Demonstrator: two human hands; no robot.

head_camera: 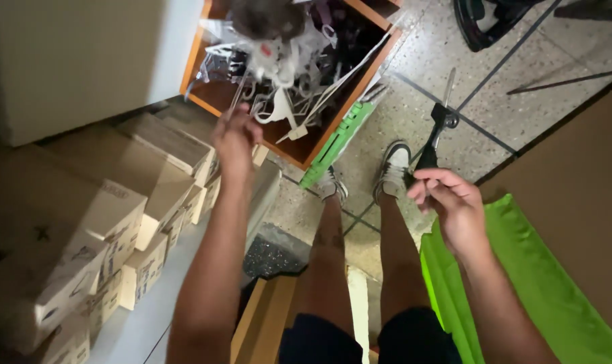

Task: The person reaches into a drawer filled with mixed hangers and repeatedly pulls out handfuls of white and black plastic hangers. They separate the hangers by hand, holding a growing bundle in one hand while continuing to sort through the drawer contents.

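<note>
Over the orange wooden crate [333,118] of tangled white plastic hangers [285,81]: left hand [235,141] pinched closed on one hanger's wire hook; right hand [451,202] clasps a black clip hanger [434,141] above the speckled floor [413,108].

A speckled grey terrazzo floor [413,114] with dark joint lines carries everything here. Directly on it stands an open orange-edged wooden crate [346,101]. Against the crate's right-hand wall lies a flat green plastic strip [336,143]. Just below the crate's near corner, two feet in grey-and-white sneakers [393,168] stand on the floor. Left of the crate, a stack of pale cardboard boxes [110,222] rests on a lower white surface. Well right of the crate, a bright green sheet [521,283] spreads beside a big brown cardboard panel [575,202]. Far above and right of the crate sits a black object [481,27], too cropped to tell.
</note>
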